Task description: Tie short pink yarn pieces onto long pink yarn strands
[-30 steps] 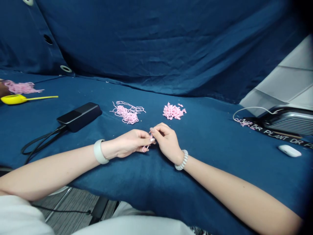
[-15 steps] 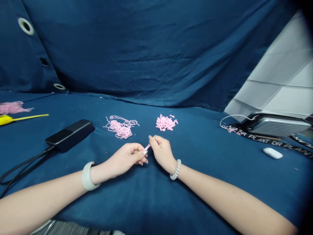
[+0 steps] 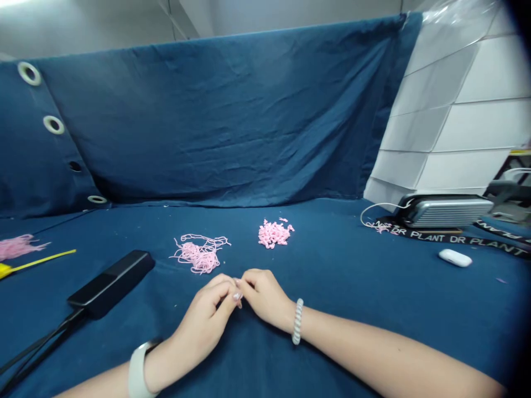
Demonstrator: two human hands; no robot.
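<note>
My left hand (image 3: 207, 318) and my right hand (image 3: 263, 298) meet fingertip to fingertip low on the blue cloth (image 3: 340, 276). Both are pinched closed. The pink string piece seen earlier is hidden between the fingers now. A loose tangle of pink strings (image 3: 199, 254) lies just beyond my left hand. A small heap of knotted pink pieces (image 3: 274, 233) lies beyond my right hand. A pale band circles my left wrist, a bead bracelet my right.
A black power bank (image 3: 110, 283) with a cable lies at left. Further left are a yellow tool (image 3: 37, 261) and more pink strands (image 3: 19, 246). At right sit a silver case (image 3: 448, 210), a printed lanyard (image 3: 456, 239) and a white earbud case (image 3: 455, 257).
The camera has tilted upward, so the hands sit lower in view. The pink string piece held between the fingertips no longer shows; the fingers have closed together over it.
</note>
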